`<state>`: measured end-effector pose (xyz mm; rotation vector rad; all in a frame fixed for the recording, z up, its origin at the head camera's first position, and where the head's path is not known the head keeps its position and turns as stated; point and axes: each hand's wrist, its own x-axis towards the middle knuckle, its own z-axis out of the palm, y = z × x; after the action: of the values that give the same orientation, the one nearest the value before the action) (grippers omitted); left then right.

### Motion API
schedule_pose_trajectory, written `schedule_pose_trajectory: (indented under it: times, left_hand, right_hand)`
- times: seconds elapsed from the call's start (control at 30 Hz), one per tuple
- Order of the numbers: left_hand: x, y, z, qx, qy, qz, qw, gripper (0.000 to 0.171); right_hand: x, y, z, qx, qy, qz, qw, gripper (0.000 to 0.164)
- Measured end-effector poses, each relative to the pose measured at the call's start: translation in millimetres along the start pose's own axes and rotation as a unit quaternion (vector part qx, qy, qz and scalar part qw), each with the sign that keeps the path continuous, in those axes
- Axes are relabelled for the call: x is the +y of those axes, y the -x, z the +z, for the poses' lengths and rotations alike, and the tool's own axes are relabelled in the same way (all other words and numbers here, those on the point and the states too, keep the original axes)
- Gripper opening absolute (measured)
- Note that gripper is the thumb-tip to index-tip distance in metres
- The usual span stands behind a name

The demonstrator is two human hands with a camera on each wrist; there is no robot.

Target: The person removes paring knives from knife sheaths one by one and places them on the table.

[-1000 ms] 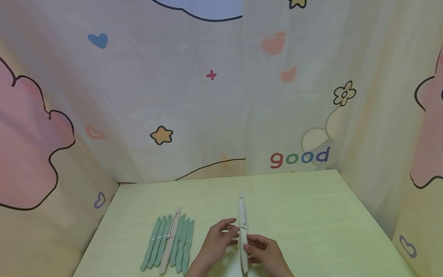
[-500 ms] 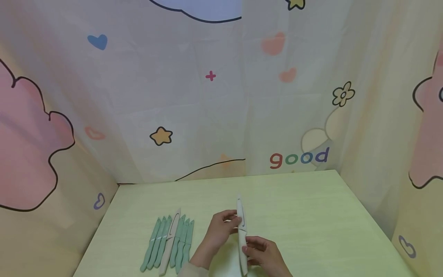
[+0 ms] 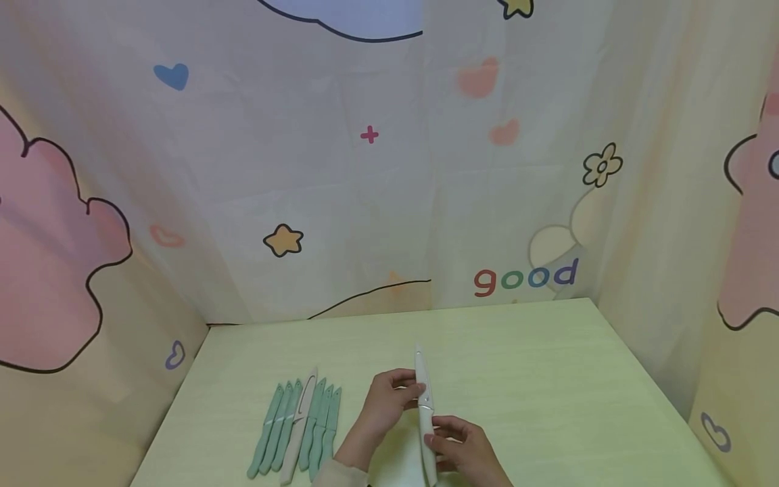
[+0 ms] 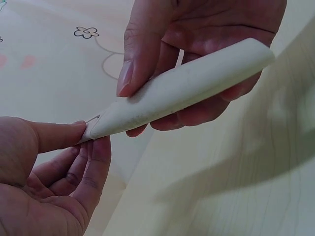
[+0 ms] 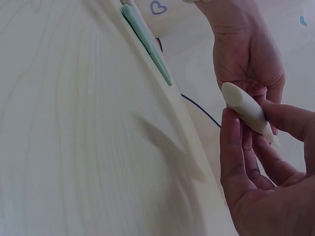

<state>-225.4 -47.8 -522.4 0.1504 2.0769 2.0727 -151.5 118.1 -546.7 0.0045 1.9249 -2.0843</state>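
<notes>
A white knife in a white blade cover is held above the table in both hands, tip pointing away. My left hand pinches the cover between thumb and fingers, just ahead of the handle. Behind it, my right hand grips the handle, thumb on one side and fingers on the other, as the left wrist view shows. The handle's rounded butt end faces the right wrist camera, while most of the cover is hidden there.
Left of the hands, several green covered knives lie side by side on the pale wood-grain table. One larger off-white knife lies among them. A printed curtain stands behind the table's far edge.
My left hand has moved forward and right, from beside the knife to pinching its cover. The knife has tilted slightly left and turned a little, so the cover's slot shows less. The right hand keeps its grip.
</notes>
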Motion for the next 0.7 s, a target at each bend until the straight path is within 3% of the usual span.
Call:
schedule_pose_trajectory:
  times: [0.23, 0.5, 0.7]
  left_hand:
    - [1.2, -0.3, 1.1, 0.001, -0.002, -0.004, 1.0, 0.029]
    - [26.1, 15.7, 4.8, 0.006, 0.002, 0.01, 0.9999, 0.025]
    - [19.7, 10.9, 3.6, 0.003, 0.013, 0.009, 0.9999, 0.024]
  right_hand:
    - [-1, 0, 1, 0.005, -0.003, 0.006, 1.0, 0.047]
    - [1, 3, 2, 0.002, -0.003, 0.005, 1.0, 0.046]
    - [1, 3, 2, 0.001, -0.009, 0.005, 1.0, 0.046]
